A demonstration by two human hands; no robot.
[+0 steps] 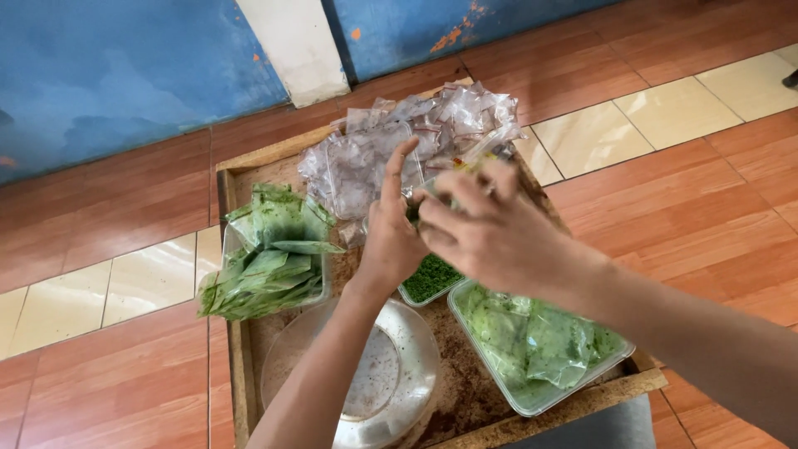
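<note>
My left hand (391, 237) and my right hand (486, 233) meet above a low wooden table (241, 366). Together they pinch a small clear plastic bag (490, 148) that rises between the fingers. Just below the hands sits a small clear container of green chopped leaves (431, 278), partly hidden by my left wrist. Behind the hands lies a heap of empty clear bags (399, 137).
A clear tray of filled green packets (266, 262) stands at the left. Another clear tray with green-stained bags (532, 349) sits at the right front. A round clear lid or bowl (382, 374) lies near the front edge. Tiled floor and a blue wall surround the table.
</note>
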